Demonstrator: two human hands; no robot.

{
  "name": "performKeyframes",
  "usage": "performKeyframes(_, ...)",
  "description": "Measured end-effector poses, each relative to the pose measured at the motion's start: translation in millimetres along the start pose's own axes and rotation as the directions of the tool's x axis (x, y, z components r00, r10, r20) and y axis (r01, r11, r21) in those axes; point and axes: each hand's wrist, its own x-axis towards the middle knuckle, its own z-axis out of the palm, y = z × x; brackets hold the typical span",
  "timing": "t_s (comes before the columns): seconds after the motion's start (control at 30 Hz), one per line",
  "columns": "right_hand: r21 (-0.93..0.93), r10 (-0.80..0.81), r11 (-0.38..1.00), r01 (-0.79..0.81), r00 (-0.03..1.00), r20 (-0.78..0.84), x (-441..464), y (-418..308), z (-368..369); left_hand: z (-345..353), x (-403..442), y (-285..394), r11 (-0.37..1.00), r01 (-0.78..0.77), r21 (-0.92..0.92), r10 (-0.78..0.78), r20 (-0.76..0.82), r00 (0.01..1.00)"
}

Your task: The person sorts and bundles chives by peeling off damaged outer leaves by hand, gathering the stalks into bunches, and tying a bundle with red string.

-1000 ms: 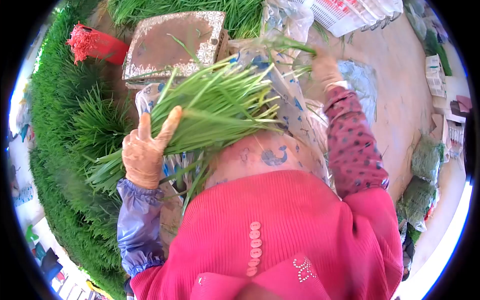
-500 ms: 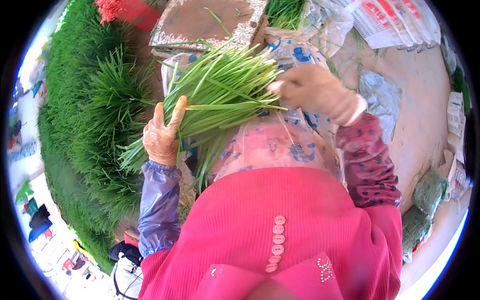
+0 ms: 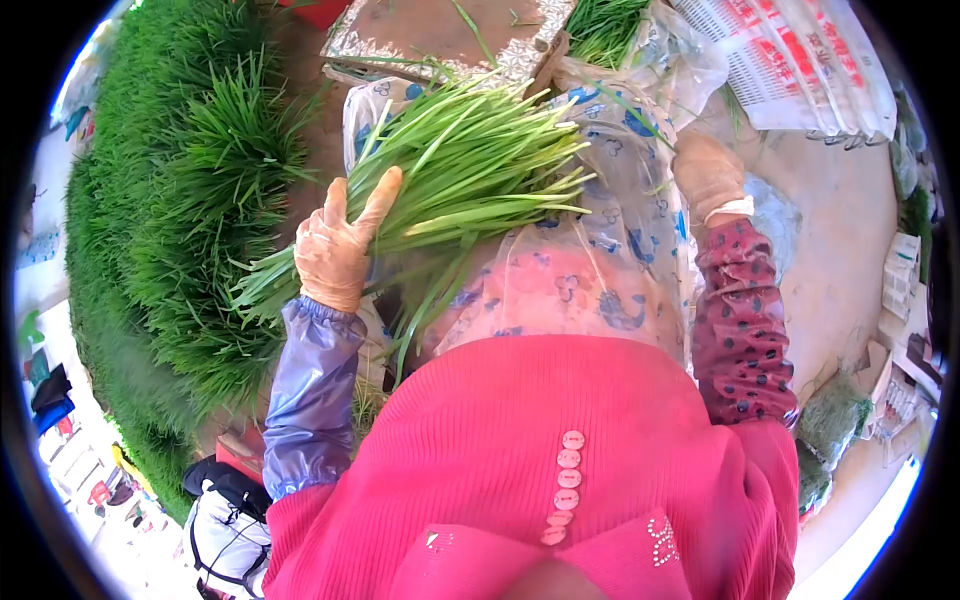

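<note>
My left hand (image 3: 335,245), in a pale glove, grips a thick bunch of garlic chives (image 3: 470,170) over my lap. Thumb and one finger stick up in front of the stalks. Their pale cut ends point right, and the green leaves hang down to the left. My right hand (image 3: 708,172), also gloved, is off to the right, apart from the bunch, its fingers curled together. A thin green blade (image 3: 635,115) runs up to its fingertips; whether they pinch it is unclear. Beneath the bunch, a clear plastic apron with blue prints (image 3: 610,270) covers my lap.
A long bank of upright chives (image 3: 180,220) stands at the left. Ahead is a worn board (image 3: 440,35), with more chives (image 3: 605,30) beside it. Printed plastic bags (image 3: 790,65) lie at the upper right, and a bluish plastic sheet (image 3: 775,225) lies on the floor.
My right hand has moved away from the stalk ends, to the right. My left hand still holds the bunch, with little movement. The view has shifted slightly.
</note>
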Motion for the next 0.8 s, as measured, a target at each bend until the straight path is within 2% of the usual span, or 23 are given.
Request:
performKeyframes(0.03, -0.004, 0.07, 0.998, -0.069, 0.997, 0.04, -1.3, 5.4, -5.3, -1.7, 0.1, -0.1, 1.0, 0.004, -0.012, -0.003, 0.053, 0.999)
performKeyframes(0.1, 0.133, -0.037, 0.991, 0.023, 0.994, 0.103, -22.1, -39.2, -65.2, -8.6, 0.7, 3.8, 0.999, 0.032, -0.025, -0.029, 0.115, 0.993)
performKeyframes(0.17, 0.505, -0.257, 0.845, 0.178, 0.962, 0.092, -33.6, -76.4, -83.1, -14.6, 4.0, 5.1, 0.999, 0.049, -0.002, -0.048, 0.198, 0.979)
performKeyframes(0.2, 0.359, -0.485, 0.772, 0.524, 0.851, -0.199, -36.7, -86.8, -74.1, -13.5, 4.9, 4.9, 0.999, 0.037, -0.004, -0.036, 0.185, 0.982)
performKeyframes(0.23, 0.11, -0.679, 0.623, 0.774, 0.605, -0.416, -38.7, -97.9, -64.7, -10.0, 4.1, 3.8, 0.999, 0.026, -0.02, -0.023, 0.131, 0.991)
performKeyframes(0.27, 0.398, -0.507, 0.717, 0.572, 0.82, -0.264, -36.0, -125.6, -69.7, -6.7, 3.0, 2.5, 0.999, 0.014, -0.038, -0.011, 0.077, 0.997)
performKeyframes(0.33, 0.418, -0.5, 0.705, 0.573, 0.819, -0.28, -24.8, -147.0, -49.5, -3.6, -0.2, 1.0, 0.999, 0.003, -0.044, 0.001, 0.084, 0.996)
performKeyframes(0.4, 0.568, -0.474, 0.453, 0.687, 0.725, -0.5, -19.9, -153.3, -38.6, 2.3, -6.4, 2.1, 0.997, 0.055, -0.058, -0.056, -0.005, 0.998)
performKeyframes(0.43, 0.684, -0.458, 0.43, 0.589, 0.795, -0.398, -22.3, -147.4, -40.7, 7.0, -14.6, 0.9, 0.996, 0.089, -0.005, -0.088, 0.077, 0.993)
performKeyframes(0.47, 0.685, -0.462, 0.43, 0.588, 0.795, -0.392, -24.3, -141.3, -45.4, 8.0, -17.6, 0.4, 0.996, 0.094, -0.009, -0.093, 0.081, 0.992)
performKeyframes(0.5, 0.974, -0.259, 0.099, 0.202, 0.951, -0.171, -26.7, -133.8, -49.1, 8.6, -19.8, -0.1, 0.994, 0.084, -0.066, -0.081, 0.052, 0.995)
performKeyframes(0.53, 0.926, -0.165, -0.32, -0.203, 0.974, 0.156, -29.4, -124.6, -49.8, 10.1, -22.5, -1.0, 0.99, 0.072, -0.123, -0.07, 0.021, 0.997)
performKeyframes(0.6, 0.813, -0.03, -0.539, -0.219, 0.97, 0.241, -21.1, -85.2, -43.4, 18.6, -30.2, -1.4, 0.987, 0.105, -0.125, -0.096, 0.076, 0.992)
performKeyframes(0.67, 0.672, 0.197, -0.735, -0.092, 0.919, 0.341, -7.4, -45.8, -20.9, 24.2, -30.6, -2.3, 0.973, 0.123, -0.197, -0.115, 0.05, 0.992)
performKeyframes(0.7, 0.673, 0.2, -0.735, -0.088, 0.919, 0.339, -3.5, -29.2, -19.1, 30.0, -33.4, -5.0, 0.974, 0.102, -0.202, -0.098, 0.033, 0.995)
performKeyframes(0.77, 0.857, 0.137, -0.467, -0.217, 0.94, 0.312, -0.3, -6.5, -18.4, 28.8, -29.9, -3.9, 0.971, 0.094, -0.219, -0.094, 0.009, 0.996)
performKeyframes(0.8, 0.858, 0.14, -0.467, -0.215, 0.94, 0.312, -0.3, -15.7, -24.7, 28.5, -28.8, -3.2, 0.968, 0.088, -0.235, -0.093, -0.01, 0.996)
